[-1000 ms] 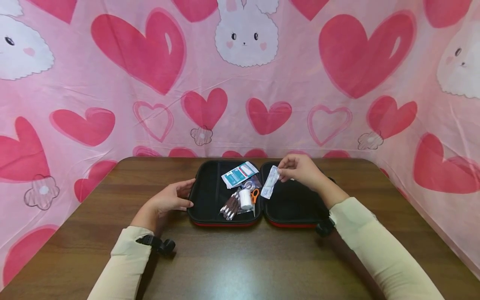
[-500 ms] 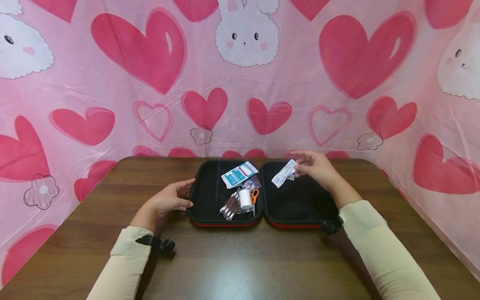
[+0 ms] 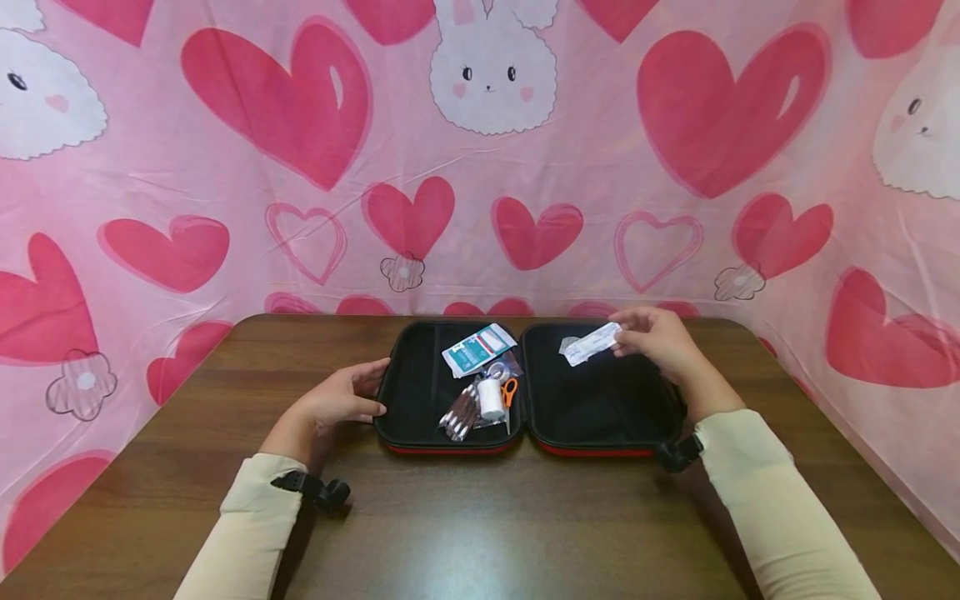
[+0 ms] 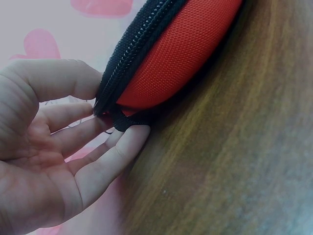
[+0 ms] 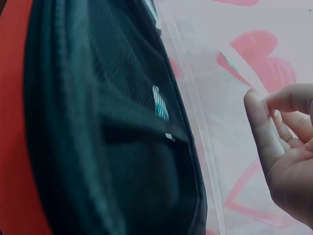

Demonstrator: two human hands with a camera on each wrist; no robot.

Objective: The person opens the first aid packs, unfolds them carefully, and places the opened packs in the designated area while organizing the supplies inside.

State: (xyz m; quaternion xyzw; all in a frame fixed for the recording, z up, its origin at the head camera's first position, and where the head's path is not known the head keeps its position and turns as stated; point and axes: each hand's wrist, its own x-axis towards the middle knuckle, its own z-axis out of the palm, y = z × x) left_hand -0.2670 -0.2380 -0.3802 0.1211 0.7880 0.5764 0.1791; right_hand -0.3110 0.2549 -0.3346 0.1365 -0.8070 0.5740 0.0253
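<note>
A black case with red sides [image 3: 600, 417] lies unfolded on the table, in two halves. At its left end my left hand [image 3: 348, 396] holds the edge; in the left wrist view the fingers touch the zippered rim [image 4: 132, 46] and the thumb presses near a small black loop [image 4: 128, 121]. Over the right half, my right hand [image 3: 652, 342] pinches one end of a narrow white printed packet [image 3: 592, 344]. That packet shows as a pale strip [image 5: 237, 68] in the right wrist view. Behind it, a small pale translucent piece [image 3: 567, 343] shows against the black lining.
The left half holds teal-and-white packets [image 3: 480, 350], a bag of brown-and-white swabs [image 3: 460, 412], a white roll [image 3: 491, 400] and orange-handled scissors [image 3: 510, 390]. A wooden table [image 3: 450, 517] lies beneath. A pink heart-print cloth [image 3: 480, 158] hangs behind.
My right hand has moved right with the white packet, which has swung from steep to nearly level. The small pale piece now shows left of it. My left hand and the case have stayed put.
</note>
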